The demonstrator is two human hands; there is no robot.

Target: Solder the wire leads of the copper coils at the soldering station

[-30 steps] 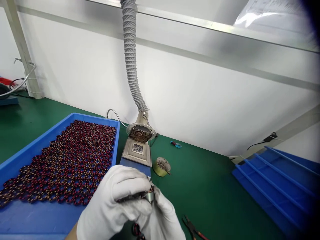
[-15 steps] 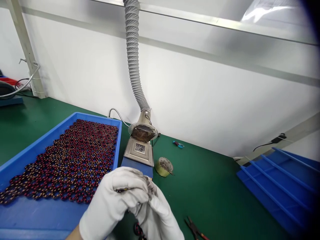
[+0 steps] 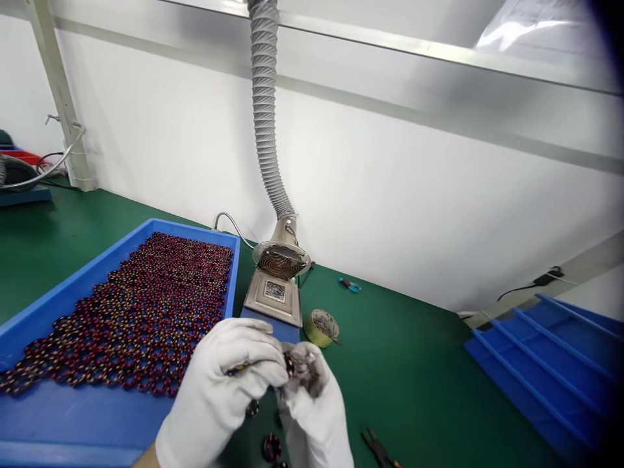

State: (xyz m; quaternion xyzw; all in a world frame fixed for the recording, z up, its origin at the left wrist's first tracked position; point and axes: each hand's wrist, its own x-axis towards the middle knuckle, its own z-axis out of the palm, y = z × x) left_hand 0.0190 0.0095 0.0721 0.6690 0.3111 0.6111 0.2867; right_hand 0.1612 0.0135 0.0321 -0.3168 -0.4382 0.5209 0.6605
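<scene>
My left hand [image 3: 229,377], in a white glove, is closed, with fingers bent around a small dark ring-shaped coil [image 3: 290,366] with gold-coloured spots. Pressed against the other side of that coil is my right hand [image 3: 316,403], also gloved, its fingertips stained grey and closed. A bit of black and yellow [image 3: 237,369] shows between the left fingers; the rest of it is hidden. Under the hands, several more ring coils lie on the green bench, one of them red and black [image 3: 272,447].
A blue tray [image 3: 97,422] full of similar rings is at left. Behind my hands stand a metal solder pot [image 3: 273,296] under an extraction hose [image 3: 266,110] and a small tin [image 3: 322,328]. Pliers [image 3: 377,448] lie at right, near blue ribbed trays [image 3: 546,364]. A blue-handled tool [image 3: 350,285] lies farther back.
My right hand has turned and drawn slightly down, so the coil between the hands shows better. More rings on the bench below have come into sight. The view has shifted slightly.
</scene>
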